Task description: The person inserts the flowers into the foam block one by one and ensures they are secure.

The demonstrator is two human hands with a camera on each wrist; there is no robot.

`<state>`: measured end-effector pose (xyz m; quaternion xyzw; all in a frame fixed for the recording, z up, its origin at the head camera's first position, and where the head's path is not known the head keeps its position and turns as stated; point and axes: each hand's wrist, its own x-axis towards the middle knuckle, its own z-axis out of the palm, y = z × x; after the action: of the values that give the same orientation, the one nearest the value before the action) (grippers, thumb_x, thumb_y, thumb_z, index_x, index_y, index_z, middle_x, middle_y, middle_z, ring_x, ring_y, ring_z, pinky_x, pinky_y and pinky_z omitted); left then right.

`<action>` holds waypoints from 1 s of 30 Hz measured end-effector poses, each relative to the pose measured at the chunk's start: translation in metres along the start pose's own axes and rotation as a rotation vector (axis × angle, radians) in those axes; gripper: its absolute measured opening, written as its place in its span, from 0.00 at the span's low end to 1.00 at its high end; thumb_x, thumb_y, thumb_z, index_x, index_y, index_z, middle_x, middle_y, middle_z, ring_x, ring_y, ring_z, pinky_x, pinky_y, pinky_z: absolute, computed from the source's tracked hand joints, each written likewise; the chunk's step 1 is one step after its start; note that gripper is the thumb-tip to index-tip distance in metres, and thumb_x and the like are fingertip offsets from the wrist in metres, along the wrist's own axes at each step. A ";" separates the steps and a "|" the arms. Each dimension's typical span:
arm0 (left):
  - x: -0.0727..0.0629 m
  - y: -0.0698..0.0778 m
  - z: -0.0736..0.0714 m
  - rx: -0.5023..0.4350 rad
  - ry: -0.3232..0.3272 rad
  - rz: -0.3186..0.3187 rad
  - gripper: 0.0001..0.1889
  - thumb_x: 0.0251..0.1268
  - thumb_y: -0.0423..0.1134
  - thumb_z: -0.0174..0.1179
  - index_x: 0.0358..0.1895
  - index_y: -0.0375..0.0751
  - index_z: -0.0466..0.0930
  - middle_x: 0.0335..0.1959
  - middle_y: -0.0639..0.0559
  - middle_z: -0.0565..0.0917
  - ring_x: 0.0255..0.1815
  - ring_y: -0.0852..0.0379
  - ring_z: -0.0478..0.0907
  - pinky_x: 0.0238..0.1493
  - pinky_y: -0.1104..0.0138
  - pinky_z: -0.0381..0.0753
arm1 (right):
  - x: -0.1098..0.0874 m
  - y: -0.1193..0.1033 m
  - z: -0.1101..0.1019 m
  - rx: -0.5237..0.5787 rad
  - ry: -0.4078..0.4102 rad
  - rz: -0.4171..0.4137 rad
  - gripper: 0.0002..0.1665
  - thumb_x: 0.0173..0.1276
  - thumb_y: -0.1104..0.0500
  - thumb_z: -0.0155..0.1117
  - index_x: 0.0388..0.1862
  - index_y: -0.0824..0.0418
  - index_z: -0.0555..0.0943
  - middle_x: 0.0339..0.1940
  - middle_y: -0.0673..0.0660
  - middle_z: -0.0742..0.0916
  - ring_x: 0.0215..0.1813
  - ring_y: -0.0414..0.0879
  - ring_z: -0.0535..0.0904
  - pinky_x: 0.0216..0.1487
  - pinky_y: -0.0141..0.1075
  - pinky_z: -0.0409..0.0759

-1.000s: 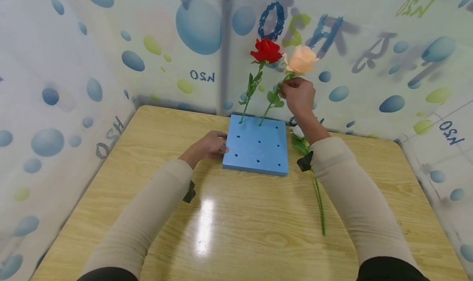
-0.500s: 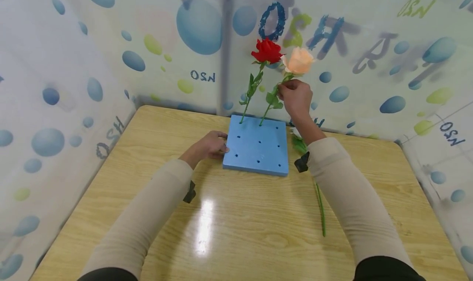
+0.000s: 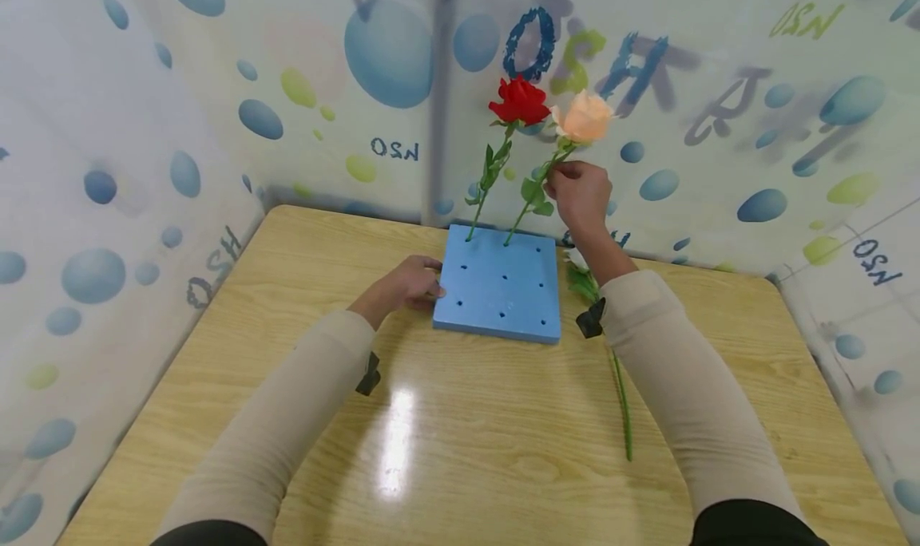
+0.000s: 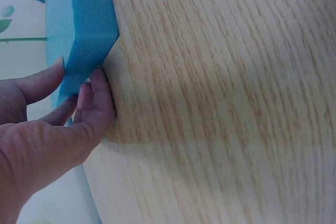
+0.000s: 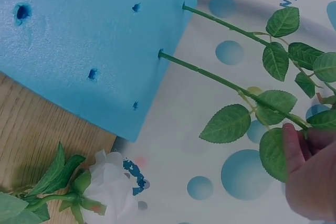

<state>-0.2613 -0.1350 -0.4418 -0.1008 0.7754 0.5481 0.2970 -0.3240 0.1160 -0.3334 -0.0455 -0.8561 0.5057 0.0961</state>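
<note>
My left hand holds the left edge of a blue foam board with rows of small holes. The left wrist view shows its thumb on one face of the board and the other fingers at the side and underneath. A peach rose leans right, its stem standing in a hole in the board's back row. My right hand pinches that stem below the bloom; leaves partly hide the fingertips in the right wrist view. Left of it, a red rose stands in another back-row hole.
A white rose lies on the wooden table right of the board, its stem toward the front; my right forearm covers part of it. Patterned walls rise close behind the board and at both sides.
The peach rose has swayed slightly left, then back right. My right hand sits a little lower on its stem. The left hand and the board have stayed put.
</note>
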 end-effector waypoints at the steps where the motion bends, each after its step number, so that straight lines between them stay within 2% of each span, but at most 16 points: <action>1: 0.000 0.000 0.000 0.002 0.000 0.000 0.33 0.65 0.26 0.55 0.74 0.41 0.59 0.65 0.41 0.69 0.55 0.49 0.74 0.59 0.55 0.77 | -0.001 0.001 0.000 -0.009 0.003 -0.010 0.18 0.70 0.55 0.55 0.50 0.62 0.86 0.42 0.58 0.89 0.37 0.44 0.82 0.38 0.31 0.76; 3: 0.000 0.000 0.000 0.005 0.000 -0.001 0.33 0.65 0.26 0.55 0.74 0.41 0.59 0.66 0.41 0.69 0.56 0.49 0.73 0.59 0.54 0.77 | -0.002 0.003 -0.002 -0.028 0.011 -0.038 0.18 0.69 0.55 0.55 0.47 0.62 0.87 0.36 0.57 0.88 0.35 0.44 0.80 0.35 0.33 0.73; 6: 0.001 -0.001 0.000 0.005 -0.002 -0.001 0.34 0.65 0.27 0.55 0.74 0.41 0.59 0.66 0.42 0.69 0.56 0.49 0.73 0.59 0.54 0.77 | -0.004 0.006 -0.004 -0.028 0.013 -0.061 0.18 0.68 0.55 0.55 0.45 0.62 0.88 0.30 0.54 0.87 0.35 0.45 0.79 0.36 0.34 0.74; 9: 0.001 -0.001 0.000 0.001 -0.003 0.001 0.33 0.65 0.27 0.55 0.74 0.41 0.59 0.66 0.42 0.69 0.56 0.49 0.74 0.59 0.55 0.77 | -0.006 0.009 -0.007 -0.011 -0.005 -0.052 0.18 0.68 0.55 0.55 0.45 0.62 0.87 0.29 0.52 0.86 0.38 0.44 0.83 0.42 0.33 0.78; 14: 0.002 -0.002 0.000 -0.001 -0.002 0.004 0.33 0.65 0.27 0.55 0.74 0.41 0.59 0.66 0.42 0.69 0.55 0.50 0.74 0.59 0.55 0.77 | -0.008 0.013 -0.015 0.072 -0.052 -0.020 0.18 0.69 0.55 0.57 0.50 0.63 0.85 0.38 0.57 0.88 0.43 0.48 0.85 0.47 0.33 0.82; 19: 0.001 -0.002 0.001 -0.024 -0.016 0.016 0.34 0.65 0.25 0.54 0.75 0.40 0.58 0.65 0.41 0.70 0.56 0.50 0.73 0.61 0.54 0.76 | -0.007 0.018 -0.027 0.121 -0.052 0.008 0.20 0.70 0.55 0.58 0.55 0.66 0.82 0.48 0.65 0.86 0.42 0.44 0.86 0.46 0.30 0.83; 23: -0.001 -0.002 0.002 -0.026 -0.023 0.028 0.34 0.64 0.25 0.53 0.75 0.38 0.57 0.66 0.40 0.69 0.56 0.50 0.72 0.63 0.54 0.73 | -0.006 0.020 -0.039 0.094 -0.054 0.026 0.22 0.71 0.53 0.57 0.57 0.66 0.80 0.51 0.64 0.84 0.41 0.39 0.85 0.48 0.30 0.82; 30: -0.004 0.000 0.001 -0.029 -0.021 0.027 0.34 0.64 0.24 0.53 0.75 0.38 0.56 0.66 0.39 0.68 0.56 0.50 0.72 0.64 0.53 0.73 | -0.006 0.028 -0.058 -0.003 -0.073 0.074 0.24 0.72 0.50 0.57 0.58 0.64 0.80 0.52 0.61 0.84 0.41 0.38 0.84 0.52 0.35 0.82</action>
<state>-0.2575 -0.1345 -0.4399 -0.0889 0.7656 0.5643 0.2960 -0.3061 0.1781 -0.3315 -0.0586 -0.8576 0.5089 0.0459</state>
